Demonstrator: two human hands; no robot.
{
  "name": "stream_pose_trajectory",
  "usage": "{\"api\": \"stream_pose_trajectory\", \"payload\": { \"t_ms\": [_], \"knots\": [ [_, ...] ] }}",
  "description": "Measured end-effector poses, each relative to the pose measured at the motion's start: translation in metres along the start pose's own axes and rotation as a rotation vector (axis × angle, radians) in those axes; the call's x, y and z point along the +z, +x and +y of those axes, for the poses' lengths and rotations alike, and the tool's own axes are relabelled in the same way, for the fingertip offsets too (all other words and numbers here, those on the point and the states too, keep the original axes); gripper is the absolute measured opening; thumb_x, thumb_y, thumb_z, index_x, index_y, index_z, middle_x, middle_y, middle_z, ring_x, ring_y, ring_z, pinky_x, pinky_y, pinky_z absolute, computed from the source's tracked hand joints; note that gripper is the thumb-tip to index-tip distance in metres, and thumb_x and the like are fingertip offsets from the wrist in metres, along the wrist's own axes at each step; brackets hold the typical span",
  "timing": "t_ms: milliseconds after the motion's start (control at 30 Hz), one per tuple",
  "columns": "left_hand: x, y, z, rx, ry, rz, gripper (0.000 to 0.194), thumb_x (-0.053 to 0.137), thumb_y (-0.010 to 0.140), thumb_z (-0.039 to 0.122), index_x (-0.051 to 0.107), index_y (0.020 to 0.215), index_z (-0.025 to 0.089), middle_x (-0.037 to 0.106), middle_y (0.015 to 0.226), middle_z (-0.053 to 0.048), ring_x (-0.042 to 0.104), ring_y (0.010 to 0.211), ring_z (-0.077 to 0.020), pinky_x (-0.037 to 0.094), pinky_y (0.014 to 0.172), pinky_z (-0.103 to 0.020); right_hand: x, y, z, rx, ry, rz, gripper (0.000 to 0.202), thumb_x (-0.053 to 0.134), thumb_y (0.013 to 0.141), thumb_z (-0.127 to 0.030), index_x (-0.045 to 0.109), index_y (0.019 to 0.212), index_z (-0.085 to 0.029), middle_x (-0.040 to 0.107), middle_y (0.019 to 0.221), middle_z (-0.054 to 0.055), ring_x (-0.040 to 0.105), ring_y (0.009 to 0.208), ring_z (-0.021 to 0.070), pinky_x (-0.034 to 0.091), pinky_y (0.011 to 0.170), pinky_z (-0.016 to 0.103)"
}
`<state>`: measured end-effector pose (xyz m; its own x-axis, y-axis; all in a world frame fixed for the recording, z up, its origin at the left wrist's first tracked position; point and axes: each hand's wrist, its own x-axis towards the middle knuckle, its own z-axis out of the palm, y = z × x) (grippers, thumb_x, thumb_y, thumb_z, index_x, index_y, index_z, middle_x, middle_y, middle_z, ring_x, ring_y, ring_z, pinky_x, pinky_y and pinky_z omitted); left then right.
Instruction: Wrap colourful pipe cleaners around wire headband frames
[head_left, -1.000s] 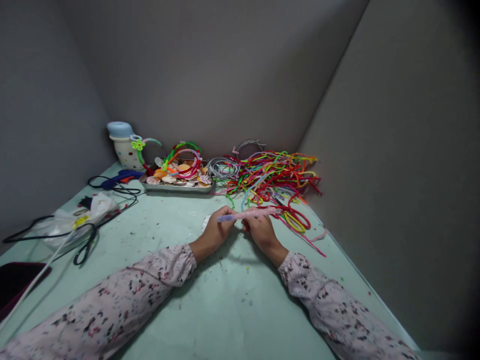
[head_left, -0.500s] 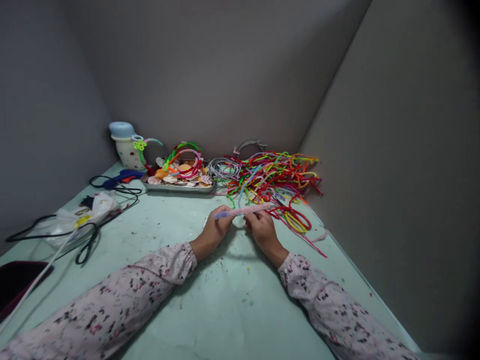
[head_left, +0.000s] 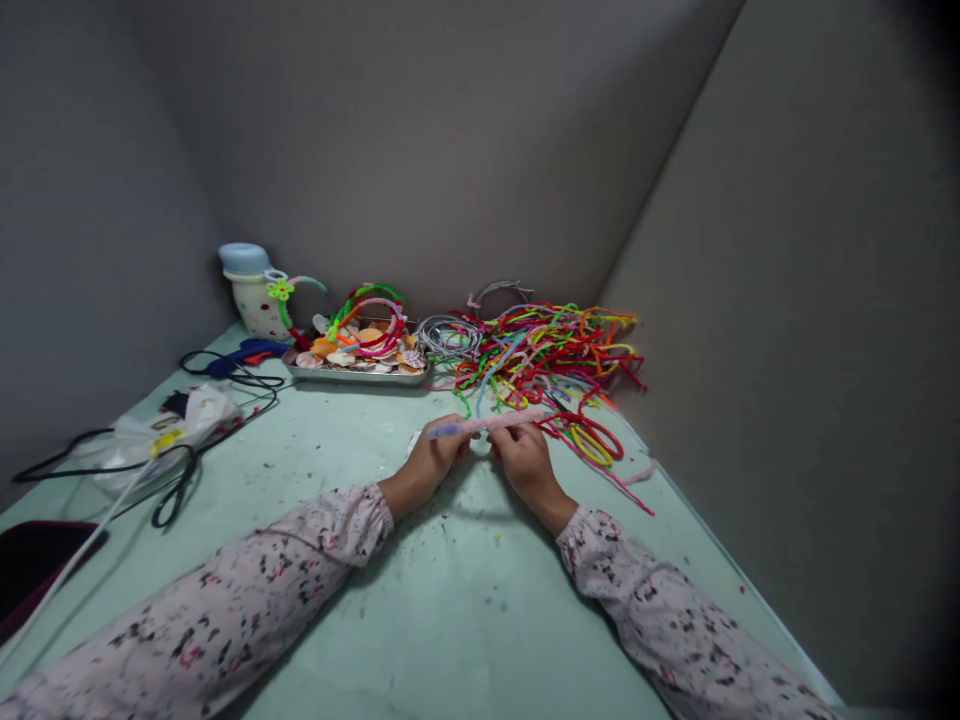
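Between my two hands is a headband point(head_left: 491, 423) wrapped in fuzzy pipe cleaner, lilac at the left end and pink toward the right. Seen almost edge-on, it looks like a nearly straight bar. My left hand point(head_left: 437, 450) is closed around its lilac side. On the pink side, my right hand point(head_left: 523, 455) grips with bent fingers and the thumb turned inward. The fingertips of both hands nearly meet below the band and are partly hidden. Just beyond them lies a tangled pile of coloured pipe cleaners point(head_left: 555, 350).
A metal tray point(head_left: 360, 378) of shells carries wrapped hoops. Beside it lies a coil of grey hoops point(head_left: 448, 338). A blue glue gun point(head_left: 244, 355), a lidded cup point(head_left: 255, 295), black cable point(head_left: 187, 480) and a plastic bag point(head_left: 202, 410) occupy the left. Walls enclose the back and right.
Almost nothing differs. The pink end of the headband sits very slightly farther right, and both hands keep their hold in the same place.
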<state>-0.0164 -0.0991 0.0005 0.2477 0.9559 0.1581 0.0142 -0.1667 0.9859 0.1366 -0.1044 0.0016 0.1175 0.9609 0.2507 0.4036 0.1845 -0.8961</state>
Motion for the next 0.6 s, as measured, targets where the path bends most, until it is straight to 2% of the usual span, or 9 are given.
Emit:
{"api": "stream_pose_trajectory", "payload": {
  "t_ms": [133, 233, 333, 467, 600],
  "knots": [
    [0.000, 0.002, -0.003, -0.028, -0.022, 0.005, 0.028, 0.051, 0.082, 0.039, 0.057, 0.068, 0.016, 0.046, 0.056, 0.002, 0.040, 0.051, -0.0108, 0.029, 0.047, -0.025, 0.000, -0.001, 0.001, -0.036, 0.019, 0.010, 0.027, 0.052, 0.081, -0.037, 0.054, 0.061, -0.020, 0.053, 0.051, -0.002, 0.050, 0.050, 0.0146, 0.039, 0.052, 0.026],
    [0.001, 0.006, -0.008, -0.087, -0.054, 0.050, 0.029, 0.051, 0.079, 0.040, 0.055, 0.063, 0.016, 0.045, 0.053, 0.002, 0.040, 0.050, -0.0107, 0.028, 0.047, -0.025, 0.001, -0.003, 0.002, -0.143, 0.088, 0.016, 0.017, 0.058, 0.080, -0.036, 0.058, 0.075, -0.019, 0.060, 0.064, -0.001, 0.054, 0.059, 0.0154, 0.044, 0.058, 0.027],
    [0.000, 0.008, -0.011, -0.122, -0.088, 0.065, 0.029, 0.050, 0.078, 0.040, 0.052, 0.060, 0.017, 0.044, 0.052, 0.002, 0.038, 0.049, -0.0104, 0.027, 0.045, -0.025, 0.002, -0.003, 0.003, -0.213, 0.196, -0.045, 0.015, 0.060, 0.080, -0.031, 0.060, 0.088, -0.019, 0.063, 0.078, 0.001, 0.058, 0.069, 0.0164, 0.048, 0.065, 0.028],
    [-0.001, 0.009, -0.014, -0.053, -0.120, 0.040, 0.027, 0.047, 0.077, 0.039, 0.051, 0.062, 0.017, 0.042, 0.053, 0.003, 0.034, 0.048, -0.0098, 0.024, 0.044, -0.025, -0.001, -0.001, 0.007, -0.322, 0.144, -0.097, 0.009, 0.059, 0.081, -0.027, 0.063, 0.086, -0.019, 0.063, 0.086, 0.004, 0.059, 0.082, 0.0189, 0.049, 0.076, 0.032],
    [-0.001, 0.009, -0.014, -0.074, -0.116, 0.046, 0.026, 0.049, 0.077, 0.038, 0.052, 0.062, 0.017, 0.039, 0.051, 0.004, 0.032, 0.047, -0.0095, 0.021, 0.044, -0.025, -0.003, 0.002, 0.010, -0.346, 0.093, -0.116, 0.009, 0.058, 0.083, -0.026, 0.064, 0.086, -0.020, 0.063, 0.085, 0.003, 0.058, 0.080, 0.0187, 0.048, 0.075, 0.031]
  ]
}}
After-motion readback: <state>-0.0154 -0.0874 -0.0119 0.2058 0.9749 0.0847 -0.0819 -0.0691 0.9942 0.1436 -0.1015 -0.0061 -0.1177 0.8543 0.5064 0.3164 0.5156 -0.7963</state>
